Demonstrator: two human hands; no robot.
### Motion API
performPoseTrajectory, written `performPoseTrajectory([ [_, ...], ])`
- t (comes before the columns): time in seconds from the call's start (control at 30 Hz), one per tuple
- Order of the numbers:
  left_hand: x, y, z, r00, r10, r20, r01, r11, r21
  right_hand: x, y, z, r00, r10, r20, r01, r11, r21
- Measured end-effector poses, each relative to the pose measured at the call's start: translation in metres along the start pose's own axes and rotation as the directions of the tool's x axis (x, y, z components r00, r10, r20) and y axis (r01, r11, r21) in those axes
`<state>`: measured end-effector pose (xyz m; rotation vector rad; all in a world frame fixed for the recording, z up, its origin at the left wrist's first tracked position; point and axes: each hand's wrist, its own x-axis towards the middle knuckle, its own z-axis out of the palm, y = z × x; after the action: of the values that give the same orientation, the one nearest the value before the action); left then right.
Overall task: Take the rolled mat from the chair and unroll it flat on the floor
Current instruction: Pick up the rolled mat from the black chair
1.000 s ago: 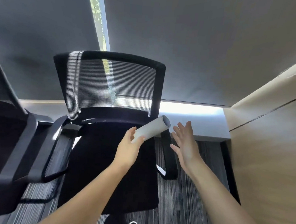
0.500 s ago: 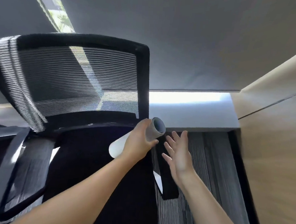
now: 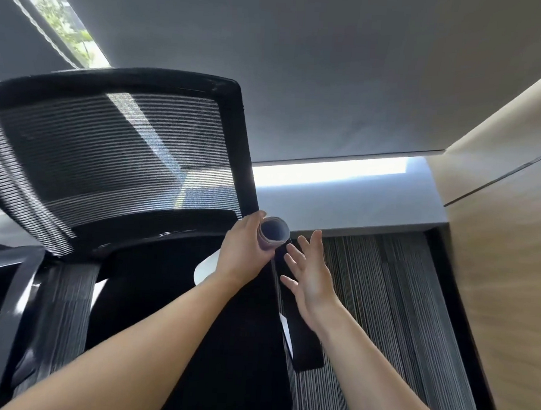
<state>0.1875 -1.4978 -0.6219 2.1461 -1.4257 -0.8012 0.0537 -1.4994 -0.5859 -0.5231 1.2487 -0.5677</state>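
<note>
A pale grey rolled mat [image 3: 274, 233] is held above the black seat of an office chair [image 3: 151, 292], its open end facing the camera. My left hand [image 3: 245, 250] is wrapped around the middle of the roll. The roll's far white end [image 3: 206, 269] pokes out to the left of my wrist. My right hand [image 3: 309, 276] hovers just right of the roll with fingers spread, holding nothing and not touching it. The chair's mesh backrest [image 3: 115, 152] rises behind both hands.
A second black chair's armrest [image 3: 3, 322] stands at the left edge. Striped grey carpet [image 3: 383, 304] runs along the right of the chair. A wooden panel wall [image 3: 504, 264] closes the right side. A grey blind [image 3: 300, 81] hangs behind.
My left hand has lifted the roll off the seat and tipped it so its open end faces me. The view has shifted left and closer. My right hand stays open beside it.
</note>
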Motion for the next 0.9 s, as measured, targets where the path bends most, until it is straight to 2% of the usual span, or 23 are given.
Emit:
performPoseTrajectory([
  [0.17, -0.011, 0.008, -0.034, 0.996, -0.084, 0.014, 0.085, 0.982, -0.172, -0.008, -0.008, 0.0, 1.0, 0.003, 0.018, -0.004, 0.998, 0.066],
  [0.3, -0.024, 0.039, -0.07, 0.997, -0.081, 0.012, 0.081, 0.954, -0.289, -0.031, -0.034, 0.009, 0.999, -0.02, 0.046, 0.014, 0.991, 0.131],
  [0.4, -0.042, 0.074, -0.103, 0.998, -0.042, -0.036, 0.027, 0.933, -0.358, -0.065, -0.065, 0.015, 0.993, -0.1, 0.064, 0.098, 0.994, 0.04],
  [0.47, -0.057, 0.101, -0.129, 0.997, 0.001, -0.082, -0.033, 0.922, -0.387, -0.095, -0.084, 0.014, 0.976, -0.193, 0.104, 0.205, 0.972, -0.118],
  [0.57, -0.084, 0.149, -0.171, 0.987, 0.105, -0.12, -0.147, 0.894, -0.423, -0.147, -0.107, 0.008, 0.918, -0.364, 0.159, 0.397, 0.844, -0.36],
  [0.63, -0.106, 0.184, -0.196, 0.976, 0.187, -0.111, -0.217, 0.862, -0.458, -0.189, -0.119, 0.0, 0.856, -0.498, 0.135, 0.502, 0.745, -0.439],
  [0.8, -0.179, 0.266, -0.216, 0.914, 0.406, -0.013, -0.345, 0.759, -0.553, -0.308, -0.127, -0.032, 0.665, -0.744, -0.065, 0.62, 0.599, -0.506],
  [0.87, -0.219, 0.3, -0.206, 0.864, 0.501, 0.053, -0.374, 0.709, -0.598, -0.362, -0.119, -0.055, 0.582, -0.787, -0.204, 0.61, 0.589, -0.531],
  [0.9, -0.23, 0.307, -0.202, 0.854, 0.516, 0.069, -0.369, 0.693, -0.62, -0.373, -0.116, -0.061, 0.567, -0.79, -0.234, 0.61, 0.594, -0.524],
])
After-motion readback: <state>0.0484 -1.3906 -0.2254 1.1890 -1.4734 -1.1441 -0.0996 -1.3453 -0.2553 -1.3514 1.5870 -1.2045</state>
